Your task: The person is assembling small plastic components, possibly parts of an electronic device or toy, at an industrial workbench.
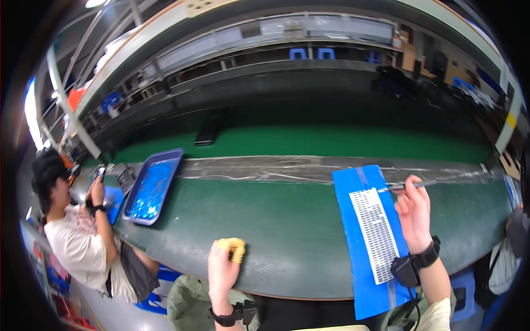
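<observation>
My right hand (413, 212) is closed round a slim dark pen-like tool (424, 183), whose exact kind I cannot make out. The tool's pale tip lies over the upper right corner of a white sheet (371, 220) covered in rows of small dark rectangles. This sheet rests on a long blue board (348, 220), which reaches over the table's near edge. My left hand (221, 270) is near the front edge, left of the board, its fingers curled inward. Yellow finger covers (234, 248) show on the fingertips; whether anything small is pinched there is hidden.
A blue tray (172, 165) holding shiny blue pieces stands on the green table (265, 220) at left. Beyond a taped strip (265, 168), a dark flat object (207, 135) lies on the green surface. A co-worker (83, 243) sits at far left; another person (502, 259) is at right.
</observation>
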Demonstrator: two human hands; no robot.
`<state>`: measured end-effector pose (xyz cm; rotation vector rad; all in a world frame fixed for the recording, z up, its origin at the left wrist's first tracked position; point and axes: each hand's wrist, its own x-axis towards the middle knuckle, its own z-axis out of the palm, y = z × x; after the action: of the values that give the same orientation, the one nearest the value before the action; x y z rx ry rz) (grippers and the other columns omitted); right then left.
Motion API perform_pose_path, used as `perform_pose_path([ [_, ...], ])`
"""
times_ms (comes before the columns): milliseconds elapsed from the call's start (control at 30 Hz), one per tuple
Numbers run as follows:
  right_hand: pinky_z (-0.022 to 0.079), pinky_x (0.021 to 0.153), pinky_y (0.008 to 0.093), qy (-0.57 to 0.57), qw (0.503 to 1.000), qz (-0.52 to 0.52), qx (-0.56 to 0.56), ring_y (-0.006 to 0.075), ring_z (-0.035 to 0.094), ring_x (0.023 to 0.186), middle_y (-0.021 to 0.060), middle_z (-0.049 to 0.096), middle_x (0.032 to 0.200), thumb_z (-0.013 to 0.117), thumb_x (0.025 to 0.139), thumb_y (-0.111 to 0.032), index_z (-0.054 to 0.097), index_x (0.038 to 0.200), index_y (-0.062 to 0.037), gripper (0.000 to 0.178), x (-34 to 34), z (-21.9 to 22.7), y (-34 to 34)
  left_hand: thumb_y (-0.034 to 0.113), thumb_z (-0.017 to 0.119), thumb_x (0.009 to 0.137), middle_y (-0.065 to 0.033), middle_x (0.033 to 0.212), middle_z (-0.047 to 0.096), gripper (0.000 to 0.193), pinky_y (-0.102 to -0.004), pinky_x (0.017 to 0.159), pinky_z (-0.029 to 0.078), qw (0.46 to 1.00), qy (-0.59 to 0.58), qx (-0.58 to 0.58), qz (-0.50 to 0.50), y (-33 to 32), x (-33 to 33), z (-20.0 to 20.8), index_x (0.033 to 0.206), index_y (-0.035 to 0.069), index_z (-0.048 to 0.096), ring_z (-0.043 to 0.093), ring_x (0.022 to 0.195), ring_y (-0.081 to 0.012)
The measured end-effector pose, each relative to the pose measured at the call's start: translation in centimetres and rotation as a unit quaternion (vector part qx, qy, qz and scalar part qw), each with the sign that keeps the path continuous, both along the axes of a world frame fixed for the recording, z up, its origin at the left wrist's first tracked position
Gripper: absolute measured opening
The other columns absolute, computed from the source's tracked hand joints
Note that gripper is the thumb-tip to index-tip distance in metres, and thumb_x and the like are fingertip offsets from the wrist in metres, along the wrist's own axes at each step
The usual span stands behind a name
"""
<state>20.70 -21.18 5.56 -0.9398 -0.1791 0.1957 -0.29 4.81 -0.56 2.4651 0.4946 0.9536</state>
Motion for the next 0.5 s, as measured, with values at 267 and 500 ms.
perform_pose_path([
  [267, 0.029, 0.036, 0.0166, -0.026, 0.991, -0.042, -0.122, 0.0046, 0.039, 0.04, 0.0022, 0.049, 0.056, 0.053, 0.074, -0.008, 0.045, 0.081, -0.005, 0.012, 4.4, -5.4, -2.6, 0.007, 0.061, 0.063, -0.0071, 0.058, 0.048, 0.014, -0.0285, 0.052, 0.036, 0.998, 0.018, -0.053, -0.017, -1.2, -0.2, -0.2, 0.064, 0.001, 0.048, 0.043, 0.055, -0.0227],
  [500, 0.028, 0.037, 0.0154, -0.083, 0.975, 0.017, -0.204, 0.0029, 0.037, 0.04, 0.0046, 0.054, 0.059, 0.053, 0.074, -0.006, 0.046, 0.08, -0.0038, 0.01, 4.5, -5.2, -2.1, 0.005, 0.06, 0.063, -0.0076, 0.058, 0.049, 0.012, -0.0283, 0.051, 0.036, 0.998, -0.003, -0.062, 0.0, -0.9, -0.2, -0.4, 0.064, 0.0, 0.048, 0.044, 0.054, -0.0219],
])
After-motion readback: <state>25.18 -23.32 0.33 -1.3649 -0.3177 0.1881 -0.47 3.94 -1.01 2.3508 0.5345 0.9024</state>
